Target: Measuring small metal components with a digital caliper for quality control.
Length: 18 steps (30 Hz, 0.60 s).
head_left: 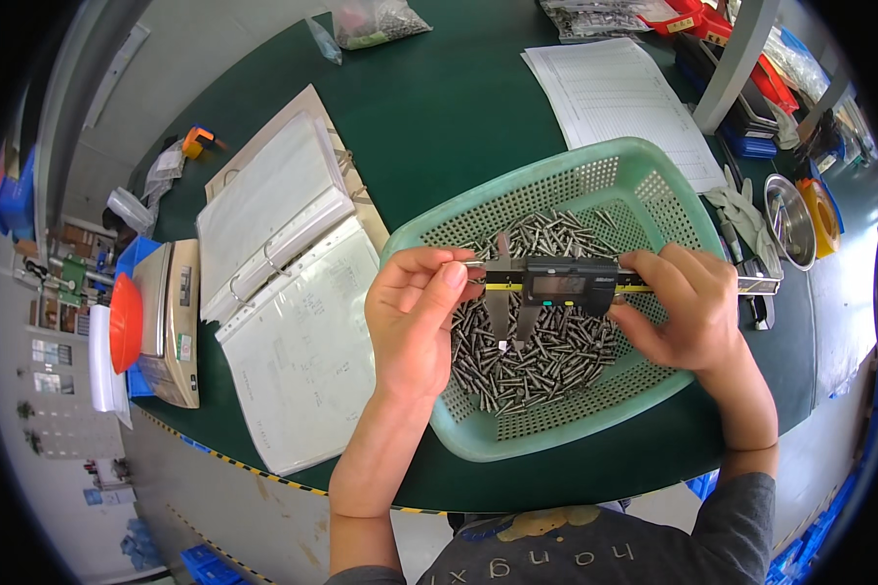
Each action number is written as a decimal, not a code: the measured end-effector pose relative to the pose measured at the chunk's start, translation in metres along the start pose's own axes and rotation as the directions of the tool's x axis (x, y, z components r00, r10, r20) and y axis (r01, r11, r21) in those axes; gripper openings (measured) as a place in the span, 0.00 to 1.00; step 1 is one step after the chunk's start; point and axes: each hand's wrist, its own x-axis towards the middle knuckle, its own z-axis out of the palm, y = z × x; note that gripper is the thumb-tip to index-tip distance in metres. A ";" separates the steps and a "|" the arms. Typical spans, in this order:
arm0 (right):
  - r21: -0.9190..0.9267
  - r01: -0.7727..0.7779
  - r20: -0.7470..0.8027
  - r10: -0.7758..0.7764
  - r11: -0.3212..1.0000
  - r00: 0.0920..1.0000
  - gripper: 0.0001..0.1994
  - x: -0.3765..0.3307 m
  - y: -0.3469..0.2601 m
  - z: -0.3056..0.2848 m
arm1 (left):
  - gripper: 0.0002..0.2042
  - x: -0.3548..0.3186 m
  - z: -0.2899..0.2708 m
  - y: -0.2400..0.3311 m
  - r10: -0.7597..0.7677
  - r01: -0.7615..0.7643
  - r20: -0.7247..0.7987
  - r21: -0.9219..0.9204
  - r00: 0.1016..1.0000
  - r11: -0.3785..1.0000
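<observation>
We judge the digital caliper (568,283) rigid, best held by its beam (634,281), as our right hand (691,307) grips it and our left hand (410,327) seemingly pinches a metal pin (472,263).

We see a dark green table (439,107), curved by the lens, black-and-yellow tape (405,509) along its near edge. Grey upright post (737,68) upper right, another grey post (56,107) far left. Floor (244,517) pale grey, brownish scuffs. Left wall (73,434) whitish; we think its two bright rectangles (52,352) are windows, too small to confirm. Bright light, glare at far right.
</observation>
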 end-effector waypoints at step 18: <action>0.050 -0.008 -0.003 0.008 0.999 1.000 0.16 0.002 -0.001 -0.001 | 0.06 -0.001 0.002 -0.001 0.043 -0.043 0.002 -0.028 0.999 0.999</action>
